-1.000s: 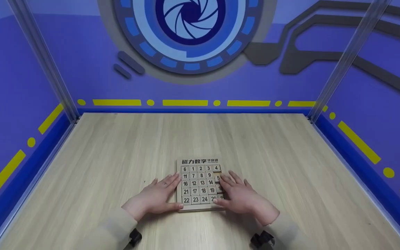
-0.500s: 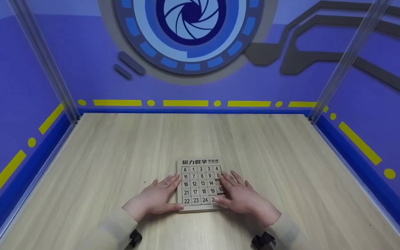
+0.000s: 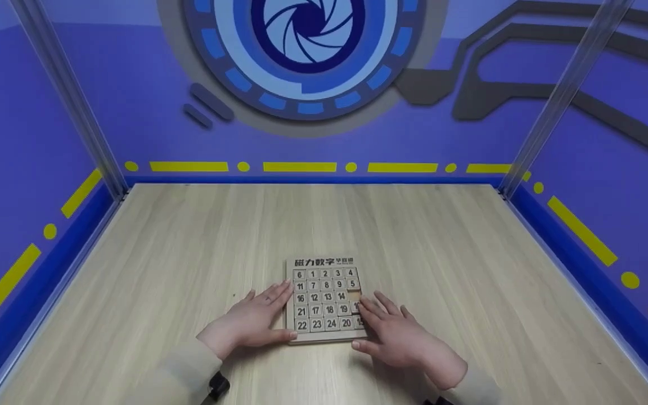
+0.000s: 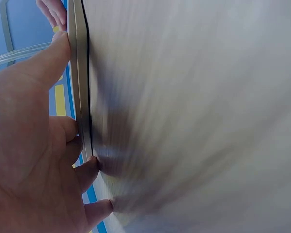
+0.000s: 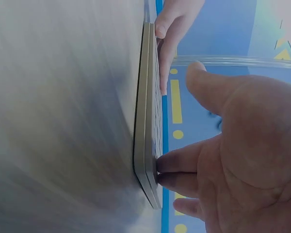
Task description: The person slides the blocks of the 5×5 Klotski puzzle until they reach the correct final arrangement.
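On table (image 3: 313,225), number puzzle (image 3: 321,298), right hand (image 3: 398,333) touching

Head view: even, soft light; faint shadows under left hand (image 3: 253,319) and right hand (image 3: 400,334). Wrist views hazy; wood-grain tabletop (image 4: 199,97) smeared, darker alongside the number slide puzzle (image 4: 81,73). Pale glare, top-right corner, right wrist view.

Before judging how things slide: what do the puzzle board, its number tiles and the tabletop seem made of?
Puzzle board: probably wood or fibreboard, matt; tan, layered edge in the right wrist view. Number tiles: likely similar, matt, tan with dark numerals. Tabletop: pale wood grain, soft sheen; solid wood or laminate, I can't tell.
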### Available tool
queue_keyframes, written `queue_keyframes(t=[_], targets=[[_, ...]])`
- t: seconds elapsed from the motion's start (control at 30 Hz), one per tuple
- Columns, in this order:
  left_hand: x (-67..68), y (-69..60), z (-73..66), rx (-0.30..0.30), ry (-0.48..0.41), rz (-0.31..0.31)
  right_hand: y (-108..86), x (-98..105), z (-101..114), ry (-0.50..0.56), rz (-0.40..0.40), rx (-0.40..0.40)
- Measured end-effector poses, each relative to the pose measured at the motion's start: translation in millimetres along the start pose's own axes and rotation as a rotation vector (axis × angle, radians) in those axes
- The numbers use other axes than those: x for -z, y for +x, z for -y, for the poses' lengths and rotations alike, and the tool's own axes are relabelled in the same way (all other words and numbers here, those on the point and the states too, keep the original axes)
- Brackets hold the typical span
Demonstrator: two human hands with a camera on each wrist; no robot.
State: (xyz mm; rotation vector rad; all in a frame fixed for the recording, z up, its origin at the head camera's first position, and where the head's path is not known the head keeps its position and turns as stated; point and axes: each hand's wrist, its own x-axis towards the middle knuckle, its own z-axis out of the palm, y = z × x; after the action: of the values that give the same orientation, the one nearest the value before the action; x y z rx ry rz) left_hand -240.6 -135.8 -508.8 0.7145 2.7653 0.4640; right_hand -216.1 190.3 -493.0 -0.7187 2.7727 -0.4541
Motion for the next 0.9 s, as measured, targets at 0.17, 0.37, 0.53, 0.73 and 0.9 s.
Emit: queue_keyframes(t=[0.17, 0.37, 0.53, 0.73, 0.9], targets=[[-0.3, -0.1, 0.1, -0.001, 0.008, 0.003, 2.1, -1.5, 1.3, -0.004, -0.005, -0.013], [0.0, -0.2, -0.1, 0.001, 0.019, 0.013, 11.0, -2.6, 1.3, -0.019, -0.018, -0.034], [0.9, 0.0, -0.7, -0.002, 0.018, 0.012, 20.1, -3.4, -0.3, -0.021, -0.029, -0.054], [0.4, -0.1, -0.5, -0.007, 0.003, 0.005, 18.8, -7.3, -2.7, -0.011, -0.02, -0.058], [0.0, 0.1, 0.4, -0.014, -0.003, -0.007, 7.8, -9.2, -1.8, -0.017, -0.024, -0.039]])
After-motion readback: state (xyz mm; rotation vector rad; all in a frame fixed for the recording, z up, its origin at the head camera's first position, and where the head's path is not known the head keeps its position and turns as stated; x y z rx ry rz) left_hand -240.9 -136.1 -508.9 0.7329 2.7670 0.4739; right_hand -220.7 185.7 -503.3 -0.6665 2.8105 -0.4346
